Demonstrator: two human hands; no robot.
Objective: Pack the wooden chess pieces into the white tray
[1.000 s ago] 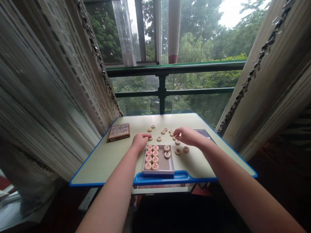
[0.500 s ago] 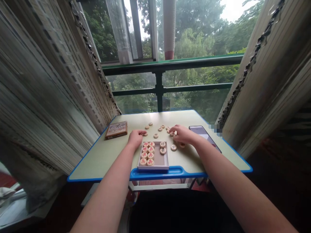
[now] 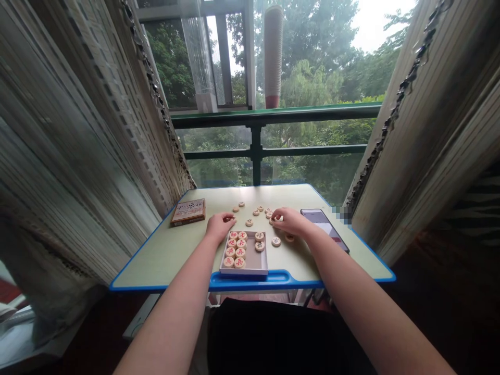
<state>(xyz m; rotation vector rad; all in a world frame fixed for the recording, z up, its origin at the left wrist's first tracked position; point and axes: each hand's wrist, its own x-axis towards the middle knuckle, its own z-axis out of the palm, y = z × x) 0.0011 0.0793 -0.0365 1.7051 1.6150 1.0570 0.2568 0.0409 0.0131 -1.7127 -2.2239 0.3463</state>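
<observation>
A shallow open box [image 3: 255, 266] lies near the table's front edge with several round wooden chess pieces [image 3: 235, 248] packed in its left part. Loose pieces [image 3: 254, 212] are scattered on the table behind it. My left hand [image 3: 219, 226] rests at the box's far left corner, fingers curled over a loose piece. My right hand [image 3: 289, 222] lies just right of the box's far edge, fingers bent down among the loose pieces; what its fingertips pinch is too small to name. Two pieces [image 3: 276, 241] lie beside its wrist.
The box lid [image 3: 188, 211] sits at the table's left side. A dark phone [image 3: 324, 227] lies at the right, by my right forearm. The small table [image 3: 172, 255] has a blue rim and stands against a green railing [image 3: 273, 115], between curtains on both sides.
Both hands have stayed among the loose pieces behind the box, shifting only slightly. The camera view has tilted and drifted.
</observation>
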